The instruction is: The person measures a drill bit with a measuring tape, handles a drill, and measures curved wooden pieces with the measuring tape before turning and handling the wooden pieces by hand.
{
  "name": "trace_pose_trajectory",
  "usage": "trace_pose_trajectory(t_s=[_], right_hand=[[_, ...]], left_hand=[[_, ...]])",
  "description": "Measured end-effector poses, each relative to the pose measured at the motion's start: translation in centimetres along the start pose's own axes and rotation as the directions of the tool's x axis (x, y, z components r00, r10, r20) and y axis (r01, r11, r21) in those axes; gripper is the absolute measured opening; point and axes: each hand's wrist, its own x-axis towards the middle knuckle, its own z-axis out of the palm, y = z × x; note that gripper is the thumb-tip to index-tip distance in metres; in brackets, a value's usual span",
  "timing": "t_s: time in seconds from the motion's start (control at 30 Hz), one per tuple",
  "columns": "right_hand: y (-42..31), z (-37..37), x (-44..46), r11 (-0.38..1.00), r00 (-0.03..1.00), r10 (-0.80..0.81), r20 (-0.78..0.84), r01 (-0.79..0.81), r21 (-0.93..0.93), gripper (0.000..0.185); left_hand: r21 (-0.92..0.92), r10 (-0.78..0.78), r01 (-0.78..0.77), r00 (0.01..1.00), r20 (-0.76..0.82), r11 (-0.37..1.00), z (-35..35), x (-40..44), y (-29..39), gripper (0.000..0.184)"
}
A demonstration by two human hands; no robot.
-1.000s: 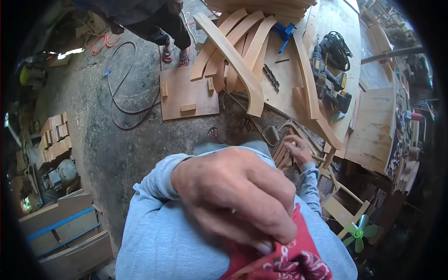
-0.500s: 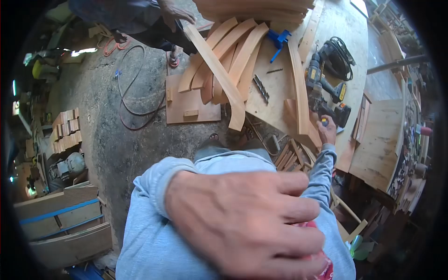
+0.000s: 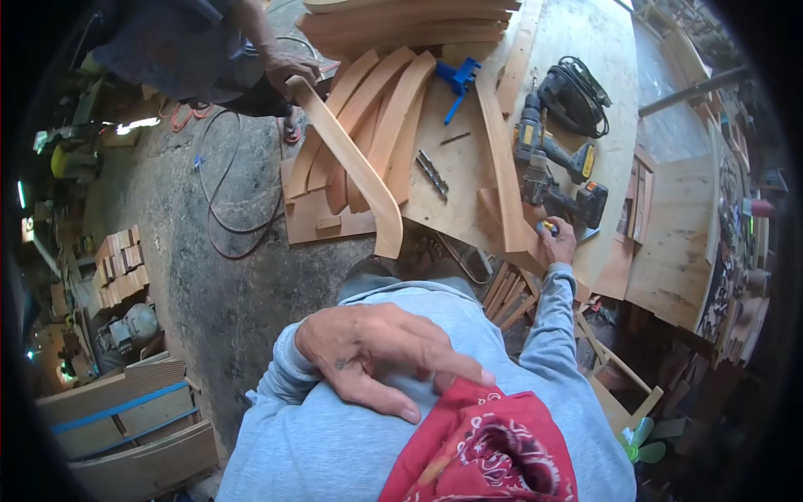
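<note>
My left hand [image 3: 376,356] is in front of my chest, thumb and fingers apart. Its fingertips are at the edge of a red patterned bandana [image 3: 493,443], and the lower fingers are partly hidden. Out over the table, my right hand [image 3: 559,243] is closed around a small yellow-and-blue object [image 3: 548,227]; most of it is hidden, so its kind cannot be told. Beside that hand are a curved wooden piece [image 3: 500,159] and a cordless drill [image 3: 577,201]. Another cordless drill [image 3: 535,134] lies farther back.
Another person's hand [image 3: 288,71] is at the top end of a bent wooden piece [image 3: 355,171]. Several curved wooden pieces [image 3: 410,109] lie behind it. On the table [image 3: 456,176] are a blue clamp [image 3: 457,77], drill bits [image 3: 432,174] and a corded black tool [image 3: 569,96].
My left hand has drawn back from close to the camera toward my chest, uncovering the bandana. The view has shifted. My right hand keeps the small object.
</note>
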Motion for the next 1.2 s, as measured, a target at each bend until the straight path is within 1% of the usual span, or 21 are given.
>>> trace_pose_trajectory(t_s=[0.07,0.1,0.2,0.23,0.3,0.37,0.4,0.53,0.57,0.6,0.67,0.7,0.77,0.83,0.87,0.93,0.97,1.07,1.1,1.13,1.2], right_hand=[[0.9,0.4,-0.1,0.999,1.000,-0.029,0.009,0.028,0.026,0.031],[0.9,0.3,-0.3,0.996,0.996,-0.085,0.002,0.085,-0.027,0.028],[0.7,0.0,-0.4,0.999,0.999,-0.031,-0.027,0.032,0.025,0.025],[0.4,0.0,0.1,0.998,0.996,-0.066,-0.062,0.066,-0.006,0.025],[-1.2,-0.8,0.7,0.995,0.995,-0.045,-0.093,0.053,0.090,0.026],[-2.6,-1.4,1.7,0.986,0.994,-0.016,-0.109,0.033,0.163,0.033],[-2.9,-1.7,2.5,0.992,0.990,-0.075,-0.115,0.086,0.094,0.035],[-3.4,-1.7,5.8,0.942,0.948,-0.312,-0.059,0.301,-0.152,0.048],[-5.3,-2.4,6.2,0.958,0.970,-0.224,0.096,0.237,-0.162,0.053],[-5.9,-2.4,6.4,0.959,0.958,-0.257,0.128,0.270,-0.092,0.058],[-9.0,-2.4,6.8,0.946,0.967,-0.060,0.249,0.135,-0.296,0.066],[-11.5,-3.2,6.9,0.919,0.947,-0.017,0.320,0.141,-0.368,0.068],[-7.7,-1.4,8.2,0.888,0.943,-0.026,0.331,0.174,-0.426,0.072],[-7.9,-1.3,8.9,0.880,0.928,0.029,0.371,0.152,-0.450,0.072],[-8.0,-1.5,9.1,0.875,0.920,0.059,0.387,0.139,-0.464,0.072],[-6.4,-0.9,9.7,0.874,0.911,0.061,0.409,0.149,-0.462,0.071],[-5.7,-0.8,10.3,0.874,0.908,0.058,0.415,0.155,-0.461,0.071],[-7.7,-1.6,9.8,0.855,0.945,0.004,0.328,0.167,-0.490,0.069],[-7.1,-1.0,10.0,0.892,0.972,-0.056,0.230,0.152,-0.425,0.062],[-8.3,-0.8,9.5,0.909,0.978,-0.184,0.100,0.208,-0.362,0.056],[-13.0,-2.0,8.7,0.974,0.977,-0.153,0.151,0.175,-0.146,0.045]], left_hand=[[0.043,-0.121,0.123,0.992,-0.046,0.991,-0.5,0.4,0.1,0.050],[0.119,-0.211,0.223,0.972,-0.104,0.968,-0.6,0.3,-0.3,0.046],[0.473,-0.216,0.330,0.936,-0.279,0.817,-1.2,0.0,-2.2,0.033],[0.496,-0.265,0.395,0.912,-0.313,0.773,-1.8,-0.1,-2.9,0.031],[0.527,-0.355,0.520,0.851,-0.388,0.672,-2.1,-0.4,-3.9,0.030],[0.490,-0.419,0.587,0.807,-0.416,0.644,-2.2,-0.3,-4.3,0.031],[0.471,-0.450,0.619,0.783,-0.429,0.629,-2.2,-0.2,-4.6,0.031],[0.552,-0.367,0.608,0.790,-0.490,0.571,-2.6,-1.4,-6.9,0.029],[0.551,-0.365,0.631,0.771,-0.521,0.546,-2.8,-1.7,-7.2,0.029],[0.553,-0.356,0.650,0.754,-0.551,0.522,-3.0,-2.4,-7.5,0.029],[0.499,-0.376,0.743,0.661,-0.650,0.445,-3.3,-4.3,-8.3,0.031],[0.477,-0.376,0.778,0.620,-0.689,0.408,-3.5,-5.0,-8.7,0.032],[0.408,-0.393,0.847,0.523,-0.756,0.341,-3.7,-6.4,-9.0,0.037],[0.393,-0.396,0.883,0.467,-0.791,0.256,-4.0,-8.2,-10.0,0.047],[0.345,-0.415,0.902,0.427,-0.804,0.260,-4.0,-9.0,-10.5,0.044],[0.250,-0.446,0.930,0.351,-0.823,0.270,-3.8,-9.4,-10.9,0.040],[0.266,-0.434,0.920,0.373,-0.820,0.287,-3.7,-9.5,-11.3,0.043],[0.271,-0.423,0.900,0.405,-0.811,0.343,-3.8,-9.5,-11.4,0.052],[0.245,-0.443,0.897,0.401,-0.802,0.369,-4.0,-9.0,-10.9,0.052],[0.213,-0.466,0.894,0.394,-0.792,0.393,-4.0,-8.8,-10.8,0.052],[0.199,-0.459,0.916,0.352,-0.816,0.349,-4.0,-9.2,-11.2,0.056]])
